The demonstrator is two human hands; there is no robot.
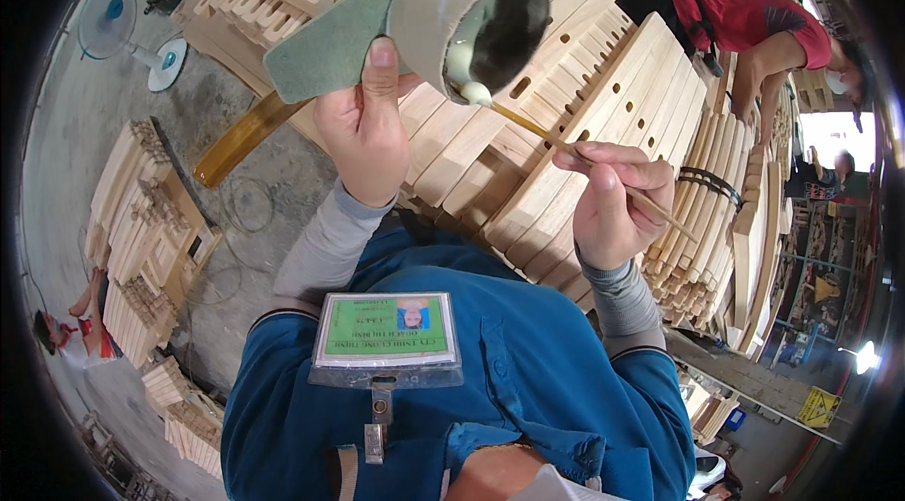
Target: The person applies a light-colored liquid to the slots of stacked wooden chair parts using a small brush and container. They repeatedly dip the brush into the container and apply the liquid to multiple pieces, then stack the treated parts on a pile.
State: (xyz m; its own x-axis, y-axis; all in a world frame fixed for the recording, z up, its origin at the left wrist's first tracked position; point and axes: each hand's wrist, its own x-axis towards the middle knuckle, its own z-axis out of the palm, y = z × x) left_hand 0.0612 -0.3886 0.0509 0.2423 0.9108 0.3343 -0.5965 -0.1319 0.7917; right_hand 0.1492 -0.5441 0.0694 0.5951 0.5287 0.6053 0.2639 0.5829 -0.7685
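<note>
My left hand (368, 119) is closed around a greyish cup (419, 16), its thumb pressed on a flat grey-green piece (330, 44) that runs out to the left from the cup. Whether the two are joined, I cannot tell. The cup tilts with its mouth to the right, showing a dark inside and a thick whitish paste (462, 63) along the lower rim. Between the fingers of my right hand (622, 199) is a thin wooden stick (528, 124). Its far tip touches a blob of the paste at the cup's rim.
Slotted wooden panels (566, 58) lie stacked in front of me. A strapped bundle of wooden slats (702, 218) stands at the right, near a person in red (754, 20). More wooden parts (146, 237) and a fan (108, 20) are on the left floor.
</note>
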